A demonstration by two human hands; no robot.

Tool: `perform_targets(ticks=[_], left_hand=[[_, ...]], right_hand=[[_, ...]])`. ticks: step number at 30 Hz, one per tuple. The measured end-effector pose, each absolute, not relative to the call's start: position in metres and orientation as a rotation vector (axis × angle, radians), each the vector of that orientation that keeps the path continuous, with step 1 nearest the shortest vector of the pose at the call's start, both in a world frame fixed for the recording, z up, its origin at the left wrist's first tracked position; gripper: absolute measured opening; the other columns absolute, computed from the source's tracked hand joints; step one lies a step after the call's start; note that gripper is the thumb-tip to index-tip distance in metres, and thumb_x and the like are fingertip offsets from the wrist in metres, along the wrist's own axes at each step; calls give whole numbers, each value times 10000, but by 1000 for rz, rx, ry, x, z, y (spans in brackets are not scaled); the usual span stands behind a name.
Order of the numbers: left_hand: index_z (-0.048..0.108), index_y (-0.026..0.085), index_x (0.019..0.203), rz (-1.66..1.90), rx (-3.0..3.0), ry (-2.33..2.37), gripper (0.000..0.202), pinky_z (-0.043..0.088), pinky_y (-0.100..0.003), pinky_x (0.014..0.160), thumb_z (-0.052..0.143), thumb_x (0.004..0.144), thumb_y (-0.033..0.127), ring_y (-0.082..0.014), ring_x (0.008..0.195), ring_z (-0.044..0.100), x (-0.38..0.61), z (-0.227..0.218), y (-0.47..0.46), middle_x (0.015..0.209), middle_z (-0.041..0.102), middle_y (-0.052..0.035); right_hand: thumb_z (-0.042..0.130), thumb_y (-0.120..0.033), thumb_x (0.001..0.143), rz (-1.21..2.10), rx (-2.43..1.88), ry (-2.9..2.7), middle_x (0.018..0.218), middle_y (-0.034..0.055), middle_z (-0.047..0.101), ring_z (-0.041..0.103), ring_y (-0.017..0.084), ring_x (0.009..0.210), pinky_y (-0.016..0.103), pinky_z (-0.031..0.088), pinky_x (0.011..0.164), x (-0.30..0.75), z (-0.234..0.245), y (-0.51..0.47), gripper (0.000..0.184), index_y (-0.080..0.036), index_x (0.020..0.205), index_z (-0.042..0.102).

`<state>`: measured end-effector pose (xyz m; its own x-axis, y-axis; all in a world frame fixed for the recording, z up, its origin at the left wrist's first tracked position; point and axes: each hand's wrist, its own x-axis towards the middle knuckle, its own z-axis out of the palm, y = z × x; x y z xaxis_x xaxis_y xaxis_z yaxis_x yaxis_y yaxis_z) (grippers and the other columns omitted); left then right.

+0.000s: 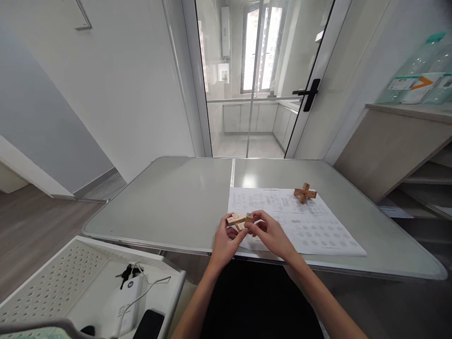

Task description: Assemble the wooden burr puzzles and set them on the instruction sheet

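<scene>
Pale wooden puzzle pieces (236, 219) are held between my two hands, just above the near edge of the table. My left hand (225, 240) is closed around them from the left, thumb in front. From the right, my right hand (265, 230) pinches a short upright wooden block (249, 218) against the others. Fingers hide part of the pieces, so how they fit together cannot be made out. A darker wooden cross-shaped burr puzzle (305, 193) rests on the far right part of a printed sheet (310, 230) covered in small diagrams.
The grey folding table (176, 197) has a seam down its middle. At the lower left, a white perforated tray (77, 263) holds a power bank (130, 301), keys (124, 274), a cable and a phone (149, 325). Plastic bottles (416, 82) stand on a shelf at right; a glass door lies beyond.
</scene>
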<state>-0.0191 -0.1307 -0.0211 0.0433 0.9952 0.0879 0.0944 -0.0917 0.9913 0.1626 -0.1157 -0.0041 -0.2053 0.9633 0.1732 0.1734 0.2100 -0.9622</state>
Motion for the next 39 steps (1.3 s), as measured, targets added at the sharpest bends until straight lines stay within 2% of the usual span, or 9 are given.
perform_targets(ticks=[5, 12, 17, 24, 29, 34, 37, 39], left_hand=[[537, 229, 1327, 1239, 1395, 1219, 626, 522, -236, 665, 808, 817, 469, -129, 760, 673, -18, -17, -132, 1133, 718, -71], [549, 252, 1339, 1211, 1450, 1208, 654, 502, -231, 651, 838, 780, 427, -117, 735, 606, -19, -13, -133, 1042, 688, -20], [539, 263, 1362, 1186, 1467, 1166, 675, 500, -231, 656, 838, 779, 423, -118, 746, 599, -21, -13, -133, 1040, 674, -16], [553, 262, 1371, 1157, 1475, 1188, 710, 509, -236, 667, 862, 753, 429, -101, 682, 552, -23, -17, -133, 958, 654, 1], [557, 271, 1363, 1149, 1486, 1169, 687, 500, -228, 670, 857, 764, 427, -95, 703, 540, -24, -15, -134, 1028, 652, -8], [577, 246, 1345, 1151, 1490, 1169, 683, 485, -228, 654, 864, 751, 424, -100, 692, 532, -23, -14, -134, 952, 639, 3], [599, 236, 1341, 1133, 1514, 1179, 712, 490, -236, 660, 892, 718, 421, -110, 692, 539, -23, -15, -133, 884, 634, 10], [611, 243, 1342, 1143, 1535, 1180, 710, 492, -238, 654, 895, 715, 418, -114, 707, 548, -24, -17, -133, 930, 651, -5]], right_hand=[[624, -572, 949, 1024, -1166, -1579, 1003, 47, 705, 738, 198, 726, 352, 592, 738, 159, -3, -117, 360, -238, 1084, 626], [638, -558, 944, 1063, -1160, -1587, 938, 37, 747, 765, 225, 766, 349, 589, 755, 166, -5, -117, 358, -255, 1132, 647], [620, -551, 958, 1001, -1165, -1660, 893, 34, 777, 751, 230, 781, 369, 582, 785, 170, -3, -119, 351, -257, 1146, 654], [608, -518, 978, 976, -1149, -1733, 891, 38, 780, 734, 222, 765, 347, 563, 715, 176, 0, -119, 306, -264, 1142, 653], [611, -544, 976, 1001, -1136, -1760, 887, 35, 772, 737, 214, 752, 344, 577, 711, 179, -1, -120, 334, -261, 1149, 647], [623, -587, 955, 1117, -1111, -1717, 871, 34, 742, 731, 208, 690, 309, 545, 584, 179, -1, -121, 396, -247, 1157, 629], [625, -573, 959, 1112, -1111, -1729, 881, 31, 737, 726, 204, 687, 302, 533, 579, 179, 0, -122, 377, -251, 1155, 625], [622, -554, 966, 1110, -1108, -1751, 892, 28, 739, 717, 196, 685, 304, 537, 596, 179, 3, -122, 355, -256, 1159, 633]])
